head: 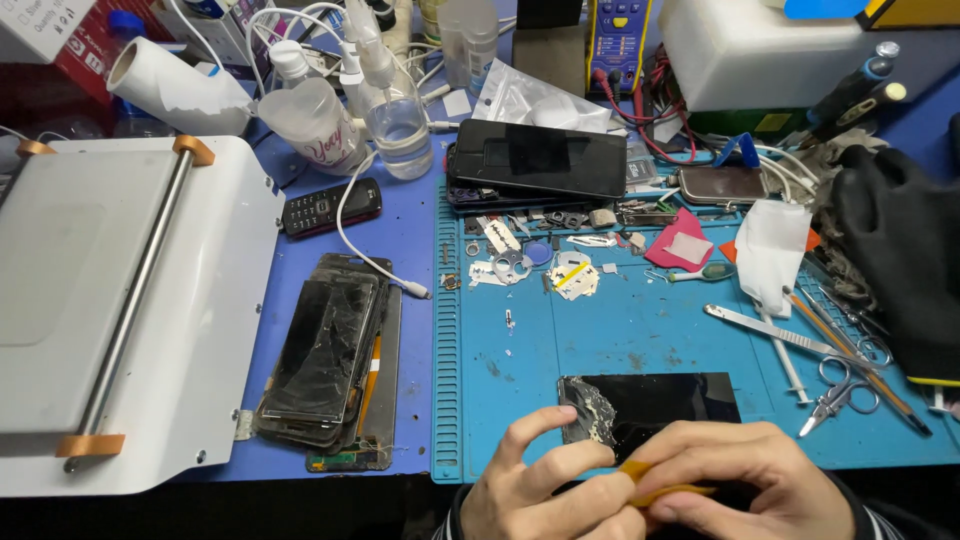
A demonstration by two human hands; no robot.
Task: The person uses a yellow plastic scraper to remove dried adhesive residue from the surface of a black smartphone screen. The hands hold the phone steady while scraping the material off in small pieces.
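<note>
Head-camera view: a blue repair mat (640, 340) is seen under a black phone screen (655, 408) (one corner cracked), steadied by the left hand (535, 490), while a yellow pry tool (655, 485) is pinched in the right hand (745, 480).

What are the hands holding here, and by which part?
Both hands, left hand and right hand, pinch a small yellow-orange flat tool between fingertips, each hand at one end. The black screen panel lies behind them; whether they touch it is unclear.
</note>
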